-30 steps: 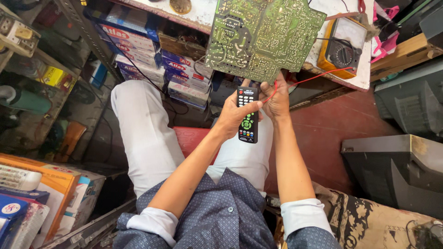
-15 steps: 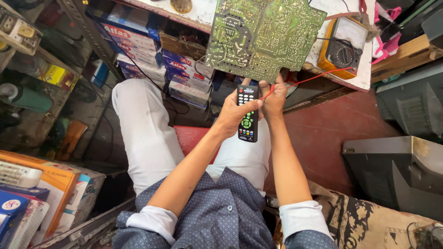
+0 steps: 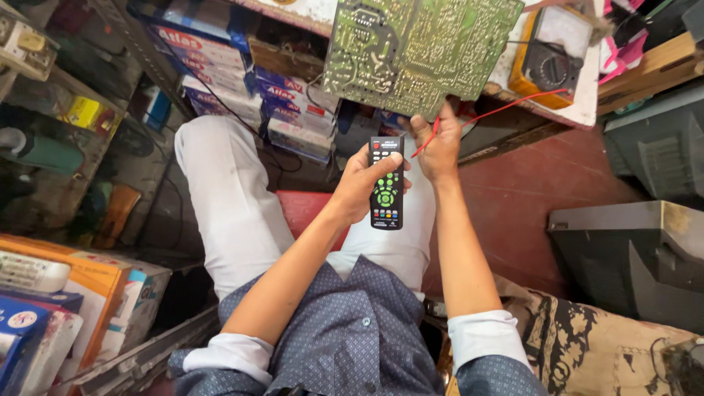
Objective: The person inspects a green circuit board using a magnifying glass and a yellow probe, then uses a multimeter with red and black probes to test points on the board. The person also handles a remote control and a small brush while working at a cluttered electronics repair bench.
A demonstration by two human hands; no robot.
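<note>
The person sat w/ legs in white trousers (image 3: 220, 198) spread over a red seat (image 3: 304, 209); left hand (image 3: 363, 183) was closed round a black remote control (image 3: 386, 183), fingers wrapped behind it & thumb laid across its upper face; the remote sat above the lap, betw. the two forearms, just below the bench edge. Its long axis ran near vertical in the view, top end aimed up toward the green circuit board (image 3: 418, 51), bottom end toward the person's body; button side faced the camera, w/ a green ring of keys approx. mid-length.

Right hand (image 3: 438, 143) was just beside the remote, on its right; fingers reached up to the board's lower edge, and a thin red wire (image 3: 499, 110) passed thru them; whether it truly pinched the wire or only the board, I couldn't tell, prob. the fingers were curled on both.

The board lay tilted on the bench, solder side showing; a yellow meter (image 3: 546, 59) stood to its right; stacked boxes (image 3: 220, 66) filled the shelf under the bench; a dark grey TV casing (image 3: 631, 249) stood on the floor, right side.
</note>
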